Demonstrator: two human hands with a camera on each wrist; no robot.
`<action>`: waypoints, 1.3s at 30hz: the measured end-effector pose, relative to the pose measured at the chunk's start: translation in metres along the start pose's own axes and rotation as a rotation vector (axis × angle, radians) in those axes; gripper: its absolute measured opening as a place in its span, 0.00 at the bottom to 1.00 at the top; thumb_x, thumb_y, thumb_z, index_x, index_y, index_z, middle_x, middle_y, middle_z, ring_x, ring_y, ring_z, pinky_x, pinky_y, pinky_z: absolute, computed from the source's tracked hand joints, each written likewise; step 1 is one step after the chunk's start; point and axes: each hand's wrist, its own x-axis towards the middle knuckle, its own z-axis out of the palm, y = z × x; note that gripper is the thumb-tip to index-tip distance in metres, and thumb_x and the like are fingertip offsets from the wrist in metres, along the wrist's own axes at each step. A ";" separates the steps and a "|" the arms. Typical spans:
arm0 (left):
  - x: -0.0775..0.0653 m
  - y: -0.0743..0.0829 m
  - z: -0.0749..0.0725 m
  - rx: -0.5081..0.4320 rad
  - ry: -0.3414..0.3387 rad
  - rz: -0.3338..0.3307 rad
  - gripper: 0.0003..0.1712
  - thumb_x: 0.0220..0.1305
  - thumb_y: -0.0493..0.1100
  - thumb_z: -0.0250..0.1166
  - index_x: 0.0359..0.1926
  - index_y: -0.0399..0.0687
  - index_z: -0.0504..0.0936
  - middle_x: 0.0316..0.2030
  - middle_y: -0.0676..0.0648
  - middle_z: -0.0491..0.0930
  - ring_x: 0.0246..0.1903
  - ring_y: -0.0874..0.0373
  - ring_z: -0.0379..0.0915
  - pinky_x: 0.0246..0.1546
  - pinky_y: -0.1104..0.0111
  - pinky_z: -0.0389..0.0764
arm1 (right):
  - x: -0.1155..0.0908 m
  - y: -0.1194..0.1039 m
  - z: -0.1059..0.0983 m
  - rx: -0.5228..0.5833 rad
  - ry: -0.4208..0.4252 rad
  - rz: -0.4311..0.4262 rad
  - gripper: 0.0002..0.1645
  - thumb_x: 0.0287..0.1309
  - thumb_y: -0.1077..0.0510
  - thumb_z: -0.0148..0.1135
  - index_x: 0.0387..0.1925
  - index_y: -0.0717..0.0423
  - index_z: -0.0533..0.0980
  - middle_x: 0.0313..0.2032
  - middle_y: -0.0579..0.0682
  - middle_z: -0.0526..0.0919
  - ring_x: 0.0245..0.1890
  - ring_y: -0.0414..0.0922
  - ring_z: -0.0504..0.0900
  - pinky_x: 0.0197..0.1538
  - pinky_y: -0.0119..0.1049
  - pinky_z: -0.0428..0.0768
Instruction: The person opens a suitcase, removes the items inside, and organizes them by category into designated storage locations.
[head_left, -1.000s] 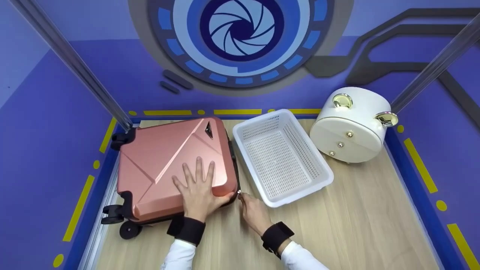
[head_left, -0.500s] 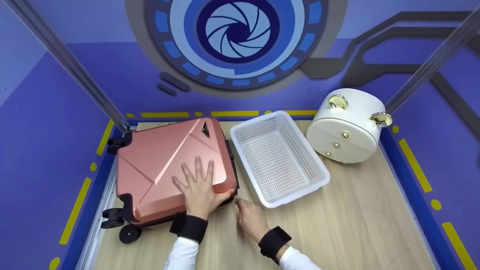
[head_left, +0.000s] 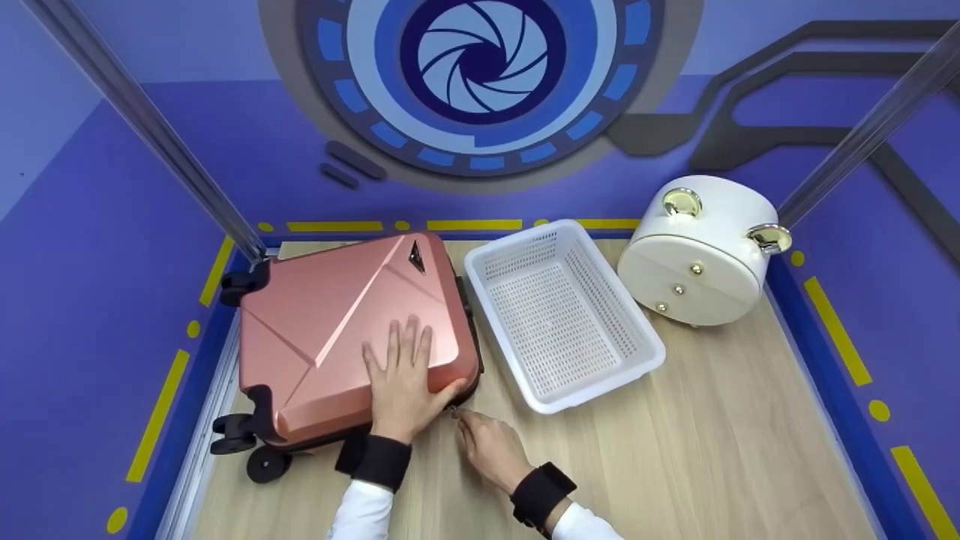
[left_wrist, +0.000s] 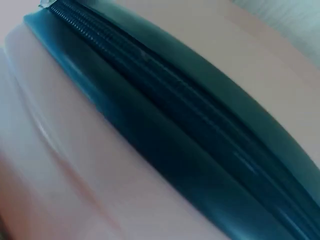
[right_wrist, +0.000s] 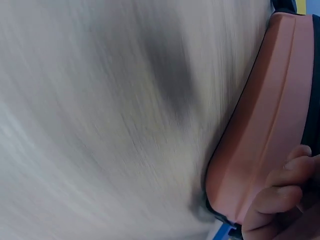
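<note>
A pink hard-shell suitcase (head_left: 330,307) lies flat on the left, its black wheels pointing left. My left hand (head_left: 403,394) rests on its lid near the front right corner, fingers spread and thumb along the edge. At that corner my right hand (head_left: 491,448) pinches the small metal zipper pull (head_left: 453,411) with curled fingers. In the left wrist view the black zipper (left_wrist: 170,95) runs between the two pink shells, with a bit of metal at the top left. The right wrist view has the curled fingers (right_wrist: 282,200) against the suitcase side.
A white perforated plastic basket (head_left: 474,262) stands right of the suitcase. Behind it to the right, a cream round case (head_left: 690,277) with gold ear-like handles leans near the back corner. Purple walls enclose the wooden tabletop (head_left: 720,442) at the back and sides.
My right hand has drawn the zipper pull around the suitcase corner, to the left and toward me. The left hand stays on the lid, shifted slightly.
</note>
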 end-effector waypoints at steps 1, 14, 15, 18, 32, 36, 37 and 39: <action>-0.004 -0.001 -0.002 -0.036 0.014 0.017 0.51 0.52 0.72 0.70 0.69 0.44 0.77 0.73 0.38 0.69 0.72 0.31 0.61 0.65 0.25 0.56 | -0.001 0.002 -0.002 0.020 -0.003 0.005 0.11 0.72 0.61 0.60 0.51 0.57 0.84 0.43 0.50 0.90 0.40 0.46 0.90 0.38 0.41 0.87; -0.109 0.022 -0.001 -0.317 0.157 -0.105 0.33 0.50 0.38 0.68 0.62 0.43 0.83 0.63 0.37 0.76 0.61 0.38 0.74 0.64 0.50 0.72 | 0.044 0.033 -0.062 0.144 0.256 -0.248 0.18 0.64 0.65 0.68 0.55 0.57 0.81 0.40 0.47 0.82 0.33 0.38 0.80 0.34 0.28 0.81; -0.115 0.027 0.004 -0.331 0.130 -0.146 0.31 0.50 0.38 0.68 0.60 0.43 0.84 0.59 0.38 0.78 0.56 0.41 0.77 0.57 0.52 0.76 | 0.052 0.033 -0.066 0.139 0.271 -0.280 0.19 0.63 0.64 0.68 0.56 0.57 0.80 0.42 0.48 0.82 0.37 0.40 0.82 0.38 0.30 0.83; -0.124 0.041 0.019 -0.416 -0.042 -0.352 0.26 0.56 0.41 0.72 0.58 0.42 0.85 0.52 0.41 0.80 0.48 0.45 0.80 0.44 0.52 0.81 | 0.078 0.028 -0.073 0.108 0.286 -0.388 0.22 0.63 0.61 0.69 0.58 0.57 0.79 0.53 0.55 0.81 0.52 0.49 0.82 0.55 0.41 0.83; -0.084 0.063 0.052 -0.908 -0.310 -0.933 0.17 0.75 0.52 0.63 0.36 0.47 0.90 0.29 0.45 0.89 0.29 0.53 0.85 0.29 0.68 0.79 | 0.117 -0.001 -0.042 -0.008 0.063 -0.437 0.30 0.78 0.38 0.46 0.71 0.43 0.75 0.74 0.46 0.71 0.78 0.54 0.59 0.77 0.63 0.55; -0.083 0.072 0.051 -0.974 -0.261 -0.981 0.18 0.78 0.50 0.60 0.36 0.43 0.87 0.25 0.47 0.87 0.24 0.54 0.82 0.22 0.71 0.76 | 0.118 -0.001 -0.033 -0.001 0.161 -0.462 0.33 0.78 0.33 0.42 0.67 0.44 0.78 0.70 0.47 0.75 0.75 0.55 0.65 0.74 0.65 0.60; -0.083 0.073 0.051 -0.968 -0.252 -0.976 0.18 0.78 0.49 0.59 0.35 0.43 0.86 0.24 0.48 0.85 0.23 0.56 0.79 0.22 0.70 0.75 | 0.118 -0.001 -0.032 0.002 0.172 -0.468 0.34 0.78 0.32 0.41 0.67 0.44 0.79 0.70 0.47 0.76 0.75 0.56 0.65 0.74 0.65 0.60; -0.084 0.075 0.051 -0.915 -0.239 -0.946 0.18 0.79 0.48 0.56 0.34 0.44 0.84 0.23 0.50 0.82 0.22 0.57 0.75 0.24 0.67 0.74 | 0.118 -0.001 -0.029 0.008 0.183 -0.476 0.34 0.78 0.32 0.41 0.66 0.44 0.79 0.69 0.48 0.76 0.75 0.56 0.66 0.73 0.66 0.61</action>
